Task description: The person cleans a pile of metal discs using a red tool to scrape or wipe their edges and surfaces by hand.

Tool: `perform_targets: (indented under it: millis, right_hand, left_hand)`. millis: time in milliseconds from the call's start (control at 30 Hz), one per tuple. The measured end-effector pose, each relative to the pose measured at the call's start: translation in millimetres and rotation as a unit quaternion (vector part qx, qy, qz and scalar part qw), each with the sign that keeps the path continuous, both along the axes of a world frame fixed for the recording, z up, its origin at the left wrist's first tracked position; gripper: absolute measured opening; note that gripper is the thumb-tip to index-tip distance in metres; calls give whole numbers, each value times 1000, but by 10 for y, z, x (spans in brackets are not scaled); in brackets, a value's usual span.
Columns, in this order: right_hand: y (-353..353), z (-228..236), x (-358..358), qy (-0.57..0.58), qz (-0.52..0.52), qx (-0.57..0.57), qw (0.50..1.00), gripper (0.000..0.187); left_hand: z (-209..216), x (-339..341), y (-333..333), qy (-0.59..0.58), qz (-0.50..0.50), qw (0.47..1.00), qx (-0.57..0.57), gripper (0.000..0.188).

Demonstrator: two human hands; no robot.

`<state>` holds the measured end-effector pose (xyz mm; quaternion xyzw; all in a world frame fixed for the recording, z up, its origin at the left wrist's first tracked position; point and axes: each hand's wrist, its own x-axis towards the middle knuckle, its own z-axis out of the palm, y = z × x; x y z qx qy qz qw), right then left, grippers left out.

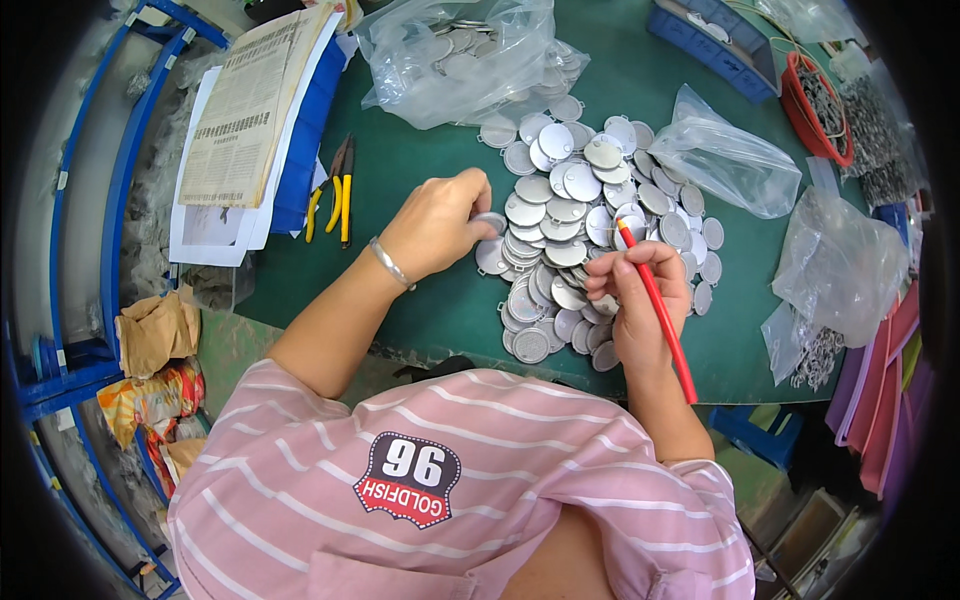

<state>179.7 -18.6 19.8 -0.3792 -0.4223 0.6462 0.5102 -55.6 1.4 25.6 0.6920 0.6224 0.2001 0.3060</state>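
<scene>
Between the thumb and fingers of my left hand (440, 222) is a round grey metal disc (489, 222), held at the left edge of a heap. My right hand (648, 300) grips a red pencil (660, 313), its tip pointing up and away over the discs and its other end toward me. The heap of silvery metal discs (565, 212) spreads over the green table (420, 330), many overlapping and several with small lugs on the rim. Part of the heap is hidden behind my right hand.
Yellow-handled pliers (342, 195) lie left, beside a blue bin topped with newspaper (235, 130). A clear bag of discs (460, 60) sits at the far side. Rightward are plastic bags (725, 160), a blue bin (715, 45) and a red basket (815, 110) of small metal parts.
</scene>
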Motion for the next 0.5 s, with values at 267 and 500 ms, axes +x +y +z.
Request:
perform_targets:
  millis: [267,500]
  right_hand:
    - [95,91,-87,-101,61,0,993,12]
    - [62,-2,-53,-61,-40,6,997,17]
  left_hand:
    - [48,473,-80,-354,-17,932,-70,20]
    - [-43,658,-59,-535,110,805,-230,24]
